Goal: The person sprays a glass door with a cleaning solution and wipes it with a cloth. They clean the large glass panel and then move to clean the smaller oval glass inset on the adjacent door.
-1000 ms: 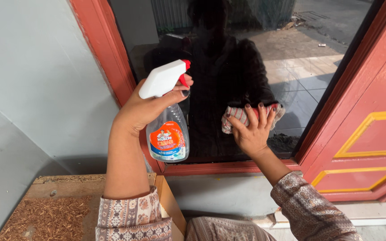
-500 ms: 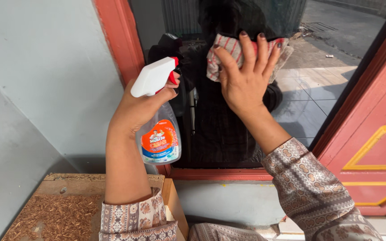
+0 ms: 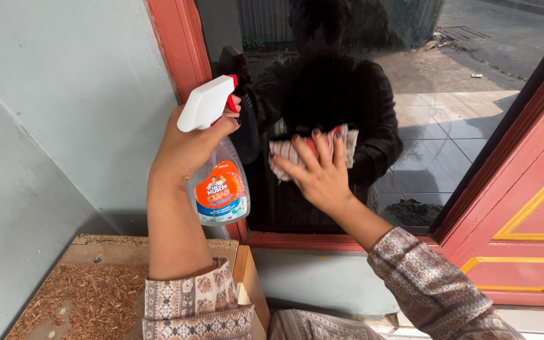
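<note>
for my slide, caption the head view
Left hand holds spray bottle; right hand presses cloth on window.

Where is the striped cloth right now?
The striped cloth is near the middle of the head view, pressed flat against the window glass under the right hand, right of the spray bottle.

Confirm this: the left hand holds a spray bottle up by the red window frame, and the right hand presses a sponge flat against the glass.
Not quite. The right hand presses a striped cloth, not a sponge, flat against the glass. The head view shows it. The rest stands: the left hand holds the spray bottle up by the red window frame.
</note>
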